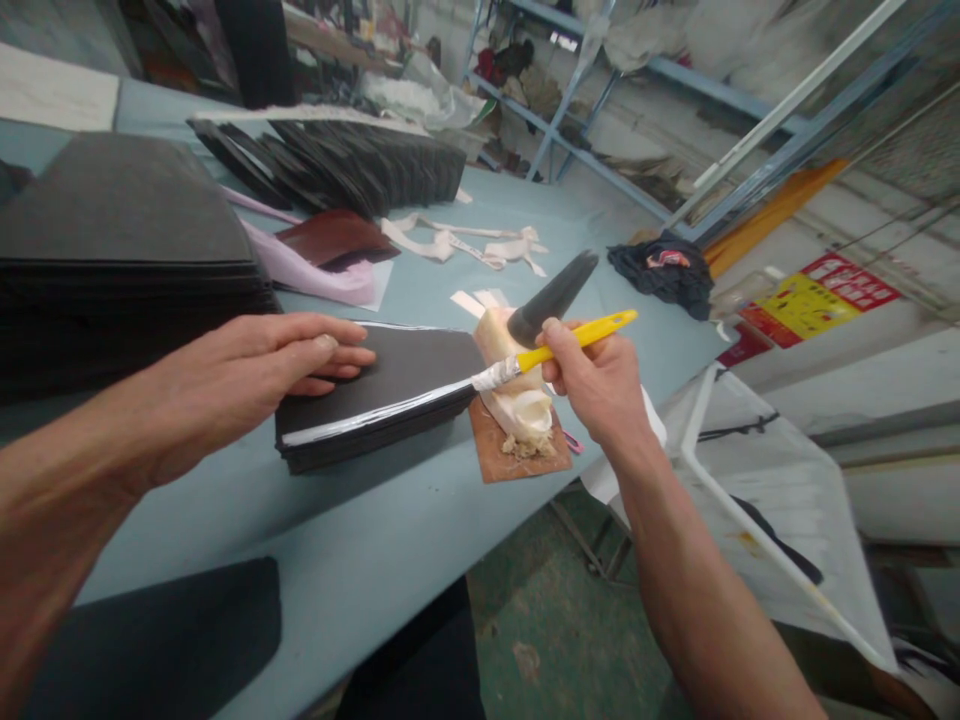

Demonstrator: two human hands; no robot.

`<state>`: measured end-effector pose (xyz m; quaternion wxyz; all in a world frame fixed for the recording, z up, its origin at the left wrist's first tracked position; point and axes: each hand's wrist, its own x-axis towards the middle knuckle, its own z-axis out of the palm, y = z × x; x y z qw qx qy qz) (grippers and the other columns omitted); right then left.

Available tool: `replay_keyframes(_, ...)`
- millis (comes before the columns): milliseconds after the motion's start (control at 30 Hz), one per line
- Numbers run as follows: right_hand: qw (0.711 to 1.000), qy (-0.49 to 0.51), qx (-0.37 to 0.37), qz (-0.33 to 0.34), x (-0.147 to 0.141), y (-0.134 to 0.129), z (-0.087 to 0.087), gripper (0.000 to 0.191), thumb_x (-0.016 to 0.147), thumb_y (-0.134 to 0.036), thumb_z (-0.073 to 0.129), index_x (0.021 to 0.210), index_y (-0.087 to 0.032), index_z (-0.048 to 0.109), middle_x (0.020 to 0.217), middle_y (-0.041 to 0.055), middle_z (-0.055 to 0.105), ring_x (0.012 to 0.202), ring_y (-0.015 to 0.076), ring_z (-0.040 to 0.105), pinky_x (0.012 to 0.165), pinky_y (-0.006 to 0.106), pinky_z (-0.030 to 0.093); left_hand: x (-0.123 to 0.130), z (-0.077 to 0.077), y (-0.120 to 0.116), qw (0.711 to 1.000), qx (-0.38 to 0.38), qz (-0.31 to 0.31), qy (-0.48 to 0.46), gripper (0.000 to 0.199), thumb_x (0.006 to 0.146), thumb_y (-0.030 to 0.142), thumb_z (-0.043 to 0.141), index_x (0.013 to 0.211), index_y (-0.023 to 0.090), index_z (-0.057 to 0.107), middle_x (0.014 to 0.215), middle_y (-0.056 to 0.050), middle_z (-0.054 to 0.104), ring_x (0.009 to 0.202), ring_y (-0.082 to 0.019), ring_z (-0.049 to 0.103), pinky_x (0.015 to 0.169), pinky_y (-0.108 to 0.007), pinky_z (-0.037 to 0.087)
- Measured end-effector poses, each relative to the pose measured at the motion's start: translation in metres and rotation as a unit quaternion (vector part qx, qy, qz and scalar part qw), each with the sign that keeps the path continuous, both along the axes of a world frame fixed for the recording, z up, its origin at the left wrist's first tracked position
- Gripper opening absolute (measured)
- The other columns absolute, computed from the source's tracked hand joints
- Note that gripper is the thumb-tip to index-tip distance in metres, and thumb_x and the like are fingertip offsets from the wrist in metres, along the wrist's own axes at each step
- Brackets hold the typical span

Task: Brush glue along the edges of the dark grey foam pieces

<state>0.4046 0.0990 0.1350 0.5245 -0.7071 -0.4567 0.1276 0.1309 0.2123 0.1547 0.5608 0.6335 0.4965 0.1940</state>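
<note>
My left hand (pixel 300 355) lies flat, fingers stretched out, on a stack of black sheets (pixel 409 365). In my right hand (pixel 592 375) is a yellow-handled brush (pixel 529 358), pinched between thumb and fingers. The brush's whitish bristles meet the right end of the stack's near edge, along which a white strip runs. Just right of the stack, a glue-crusted container (pixel 499 335) stands on a brown piece (pixel 487 455). A dark tapered object (pixel 555 295) rises behind it, beyond my right hand.
A taller black stack (pixel 127 200) stands at the left, and fanned black pieces (pixel 367 165) lie behind. Pale strips (pixel 480 245) and a dark cloth bundle (pixel 667 275) are farther back. A white bin (pixel 780 510) stands beyond the table's right edge. One black piece (pixel 172 640) lies near left.
</note>
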Motion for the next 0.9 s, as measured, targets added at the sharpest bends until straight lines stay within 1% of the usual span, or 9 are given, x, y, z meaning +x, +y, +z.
replay_keyframes(167,1.000,0.011,0.009,-0.028,0.008,-0.002,0.001,0.041,0.091,-0.055,0.074,0.078,-0.016,0.073,0.053,-0.0040,0.059,0.045,0.0072,0.048,0.042,0.021,0.032,0.003,0.001,-0.001,1.000,-0.004,0.008,0.006,0.039,0.093,0.039,0.058,0.123,0.022,0.074,0.125,-0.006,0.082,0.124,-0.025,0.073,0.117,-0.040,0.052)
replay_keyframes(233,0.999,0.014,0.013,-0.035,0.008,-0.003,0.004,0.041,0.089,-0.055,0.075,0.076,-0.016,0.072,0.051,-0.0045,0.058,0.043,0.0069,0.046,0.040,0.021,0.030,0.004,0.001,-0.001,1.000,-0.002,0.009,0.009,0.040,0.093,0.040,0.057,0.125,0.021,0.073,0.125,-0.007,0.082,0.125,-0.026,0.073,0.119,-0.041,0.052)
replay_keyframes(333,0.999,0.027,0.020,-0.035,0.006,-0.007,0.008,0.044,0.087,-0.060,0.078,0.077,-0.017,0.072,0.049,-0.0055,0.056,0.038,0.0060,0.041,0.037,0.020,0.028,0.001,0.001,-0.003,1.000,0.010,-0.009,0.007,0.044,0.092,0.042,0.057,0.127,0.020,0.071,0.130,-0.009,0.080,0.127,-0.027,0.072,0.119,-0.042,0.052)
replay_keyframes(433,0.998,0.032,0.033,-0.040,0.002,-0.010,0.013,0.049,0.083,-0.064,0.081,0.078,-0.017,0.071,0.049,-0.0053,0.057,0.038,0.0062,0.042,0.037,0.020,0.029,-0.002,-0.001,-0.002,0.999,0.027,-0.029,0.020,0.046,0.092,0.045,0.055,0.129,0.021,0.071,0.131,-0.009,0.079,0.126,-0.027,0.072,0.116,-0.040,0.054)
replay_keyframes(533,0.997,0.043,0.054,-0.037,-0.002,-0.011,0.015,0.049,0.082,-0.065,0.083,0.078,-0.017,0.071,0.050,-0.0052,0.058,0.038,0.0066,0.044,0.037,0.020,0.032,-0.005,-0.007,0.000,0.994,0.081,-0.060,0.036,0.048,0.092,0.051,0.054,0.126,0.022,0.072,0.131,-0.008,0.079,0.125,-0.028,0.072,0.117,-0.040,0.053)
replay_keyframes(633,0.994,0.067,0.079,-0.033,-0.008,-0.006,0.015,0.047,0.084,-0.064,0.083,0.080,-0.018,0.071,0.052,-0.0053,0.058,0.039,0.0068,0.044,0.037,0.020,0.033,-0.008,-0.017,-0.001,0.979,0.168,-0.097,0.058,0.052,0.094,0.058,0.046,0.123,0.025,0.075,0.134,-0.007,0.078,0.126,-0.030,0.071,0.121,-0.046,0.050)
replay_keyframes(700,0.992,0.084,0.094,-0.025,-0.015,0.002,0.015,0.048,0.084,-0.064,0.083,0.079,-0.018,0.071,0.052,-0.0051,0.058,0.041,0.0069,0.045,0.038,0.020,0.033,-0.009,-0.024,-0.006,0.965,0.222,-0.113,0.077,0.056,0.097,0.059,0.040,0.128,0.028,0.074,0.137,-0.006,0.076,0.130,-0.032,0.070,0.121,-0.051,0.050)
replay_keyframes(800,0.989,0.094,0.115,0.003,-0.030,0.019,0.015,0.051,0.083,-0.067,0.082,0.078,-0.018,0.071,0.052,-0.0041,0.059,0.042,0.0071,0.047,0.040,0.020,0.037,-0.007,-0.034,-0.017,0.938,0.299,-0.131,0.118,0.056,0.101,0.048,0.033,0.133,0.024,0.072,0.137,-0.010,0.076,0.128,-0.032,0.071,0.118,-0.057,0.052)
replay_keyframes(900,0.984,0.118,0.128,0.039,-0.048,0.039,0.013,0.051,0.085,-0.067,0.082,0.077,-0.018,0.072,0.053,-0.0042,0.059,0.044,0.0068,0.046,0.042,0.020,0.037,-0.003,-0.038,-0.028,0.911,0.357,-0.153,0.136,0.053,0.103,0.036,0.029,0.132,0.020,0.072,0.140,-0.012,0.075,0.131,-0.032,0.069,0.115,-0.058,0.055)
